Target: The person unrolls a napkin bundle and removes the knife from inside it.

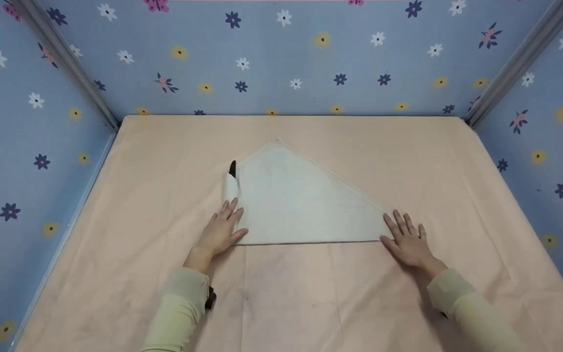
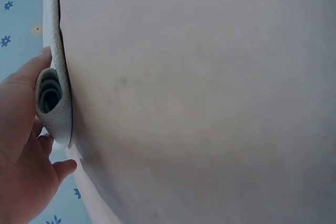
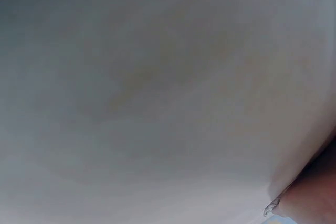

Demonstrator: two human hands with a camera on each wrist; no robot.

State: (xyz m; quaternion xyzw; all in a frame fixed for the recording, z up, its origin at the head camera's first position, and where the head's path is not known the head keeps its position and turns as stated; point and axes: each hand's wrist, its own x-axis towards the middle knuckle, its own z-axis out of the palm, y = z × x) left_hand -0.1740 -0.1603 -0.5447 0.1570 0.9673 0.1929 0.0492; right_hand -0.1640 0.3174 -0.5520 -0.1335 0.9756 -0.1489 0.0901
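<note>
A pale whitish cloth [image 1: 306, 205] lies folded into a rough triangle, its peak at the back and its straight edge toward me. Its left side is rolled up, and the left wrist view shows the spiral end of that roll [image 2: 51, 95]. A dark pointed piece [image 1: 233, 168] sticks out at the roll's far end; its kind is unclear. My left hand [image 1: 218, 232] rests along the roll, fingers extended and thumb over the near left corner. At the cloth's right corner, my right hand [image 1: 408, 247] lies with fingers spread, fingertips touching the edge. Little of it shows in the right wrist view.
A peach-coloured cover [image 1: 164, 161] with creases spreads over the table under the cloth. Blue flowered panels [image 1: 281, 58] stand at the back and both sides. Grey posts [image 1: 66, 63] run up at the two back corners.
</note>
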